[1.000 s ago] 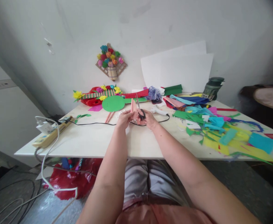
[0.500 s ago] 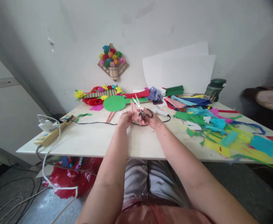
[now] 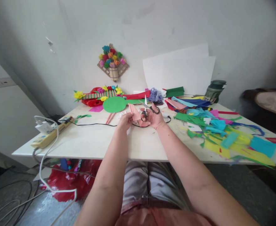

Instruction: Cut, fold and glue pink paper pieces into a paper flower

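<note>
My left hand (image 3: 126,121) is closed on the edge of a piece of pink crepe paper (image 3: 136,114), which spreads out between my two hands above the table. In my right hand (image 3: 156,120) are black-handled scissors (image 3: 147,106), their blades apart and pointing up and away from me. The lower edge of the pink paper reaches my right fingers. Behind my hands lies a green round cutout (image 3: 114,104) with a long green strip. Two pink strips (image 3: 110,118) rest on the table left of the paper.
Coloured paper scraps (image 3: 222,135) cover the table's right side. A power strip (image 3: 51,131) with a white charger stands at the left, and a black cable (image 3: 93,124) crosses the table. A dark green bottle (image 3: 215,91) is at the back right. Purple yarn (image 3: 156,95) lies near the wall.
The scissors have opened wider and turned more upright in my right hand. The pink paper is spread more broadly between my hands. The whole view has shifted slightly.
</note>
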`<state>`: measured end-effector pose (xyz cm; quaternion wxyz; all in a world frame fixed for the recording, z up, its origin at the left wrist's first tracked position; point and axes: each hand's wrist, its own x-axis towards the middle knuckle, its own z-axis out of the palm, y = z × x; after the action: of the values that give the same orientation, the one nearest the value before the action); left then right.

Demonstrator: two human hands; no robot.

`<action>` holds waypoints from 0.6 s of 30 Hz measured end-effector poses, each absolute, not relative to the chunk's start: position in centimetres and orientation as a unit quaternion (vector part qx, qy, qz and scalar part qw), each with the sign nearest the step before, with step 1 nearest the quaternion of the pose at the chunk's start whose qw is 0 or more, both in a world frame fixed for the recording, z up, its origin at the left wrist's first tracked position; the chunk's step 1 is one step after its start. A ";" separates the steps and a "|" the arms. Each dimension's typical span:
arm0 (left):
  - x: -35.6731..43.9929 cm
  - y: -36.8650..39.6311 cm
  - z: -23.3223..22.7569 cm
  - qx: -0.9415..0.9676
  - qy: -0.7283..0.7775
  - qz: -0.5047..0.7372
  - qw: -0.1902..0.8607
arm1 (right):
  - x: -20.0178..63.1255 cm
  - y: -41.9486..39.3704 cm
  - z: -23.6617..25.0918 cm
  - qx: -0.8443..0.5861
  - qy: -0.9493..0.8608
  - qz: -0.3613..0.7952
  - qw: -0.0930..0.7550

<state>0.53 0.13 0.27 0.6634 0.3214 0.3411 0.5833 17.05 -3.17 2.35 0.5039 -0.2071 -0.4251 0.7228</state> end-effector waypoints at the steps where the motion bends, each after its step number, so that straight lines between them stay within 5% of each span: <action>1: 0.6 0.0 0.4 0.310 0.341 0.587 0.666 | 17.0 -3.2 2.3 -0.219 -0.434 0.717 0.499; 18: 0.2 0.6 0.9 0.157 0.278 0.685 0.655 | 20.0 -3.5 2.4 -0.333 -0.683 0.582 0.291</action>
<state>0.19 0.64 0.88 0.6549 0.1575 0.2785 0.6847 19.96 -3.45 2.43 0.2907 -0.3330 -0.6827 0.5817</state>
